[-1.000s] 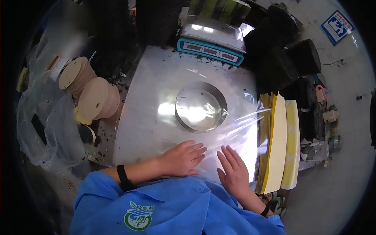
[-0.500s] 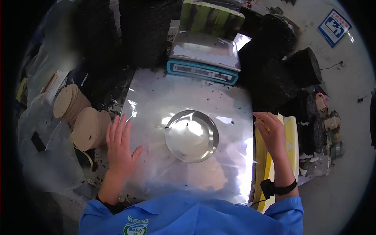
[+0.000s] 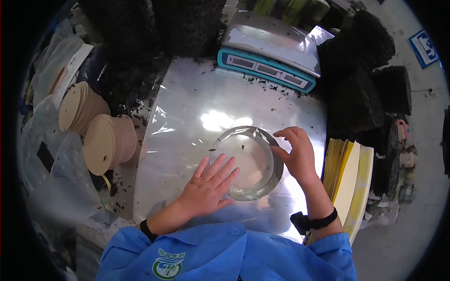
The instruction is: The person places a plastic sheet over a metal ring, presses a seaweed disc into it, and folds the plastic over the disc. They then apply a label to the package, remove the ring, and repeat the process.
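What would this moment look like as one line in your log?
left hand: flat on clear film, fingers over metal ring | right hand: touching ring's right rim | scale: behind

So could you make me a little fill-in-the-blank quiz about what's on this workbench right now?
1. Both hands, the left hand and the right hand, rest at a round metal ____ on the table.
2. A clear plastic ____ covers the shiny table.
3. Behind the ring stands a teal-edged ____.
4. Stacks of round tan discs lie to the person's ____.

Missing words: ring; film; scale; left
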A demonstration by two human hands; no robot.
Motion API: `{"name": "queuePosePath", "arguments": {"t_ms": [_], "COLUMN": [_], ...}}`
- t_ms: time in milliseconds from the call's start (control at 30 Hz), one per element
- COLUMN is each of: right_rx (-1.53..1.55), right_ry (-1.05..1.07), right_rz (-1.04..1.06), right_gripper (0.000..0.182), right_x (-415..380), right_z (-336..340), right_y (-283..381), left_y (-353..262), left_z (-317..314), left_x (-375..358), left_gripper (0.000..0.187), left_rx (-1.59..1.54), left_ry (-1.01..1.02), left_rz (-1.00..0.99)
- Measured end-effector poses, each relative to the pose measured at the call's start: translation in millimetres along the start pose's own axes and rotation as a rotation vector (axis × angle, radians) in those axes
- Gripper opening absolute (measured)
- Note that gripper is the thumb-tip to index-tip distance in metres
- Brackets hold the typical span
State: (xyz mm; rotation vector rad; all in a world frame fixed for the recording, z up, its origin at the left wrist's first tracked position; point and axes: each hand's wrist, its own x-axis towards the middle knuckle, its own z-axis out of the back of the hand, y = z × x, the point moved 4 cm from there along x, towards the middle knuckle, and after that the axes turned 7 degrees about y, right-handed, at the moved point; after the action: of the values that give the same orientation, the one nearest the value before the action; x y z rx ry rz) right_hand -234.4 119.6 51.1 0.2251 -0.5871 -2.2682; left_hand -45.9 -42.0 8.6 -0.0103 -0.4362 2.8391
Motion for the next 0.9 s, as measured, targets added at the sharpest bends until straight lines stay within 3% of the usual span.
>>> {"name": "queuePosePath", "arguments": {"t_ms": [33, 200, 500, 900], "right_rx": [0.044, -0.067, 0.066, 0.439], "right_ry": [-0.020, -0.065, -0.084, -0.232], "right_rz": [-0.103, -0.106, -0.173, -0.349], "right_gripper": [0.041, 0.064, 0.033, 0.017], "right_x": [0, 5, 13, 6], "right_z": [-3, -31, -39, -50], "right_y": [-6, -5, -15, -34], "left_y": [2, 8, 8, 10], "left_z": [5, -4, -7, -10], "left_x": [0, 4, 4, 4], "left_gripper": [0.081, 0.077, 0.075, 0.073], "left_rx": [-0.020, 0.032, -0.009, -0.062], "left_ry": [-0.020, 0.045, -0.012, -0.033], "left_rz": [0.025, 0.045, 0.041, 0.055]}}
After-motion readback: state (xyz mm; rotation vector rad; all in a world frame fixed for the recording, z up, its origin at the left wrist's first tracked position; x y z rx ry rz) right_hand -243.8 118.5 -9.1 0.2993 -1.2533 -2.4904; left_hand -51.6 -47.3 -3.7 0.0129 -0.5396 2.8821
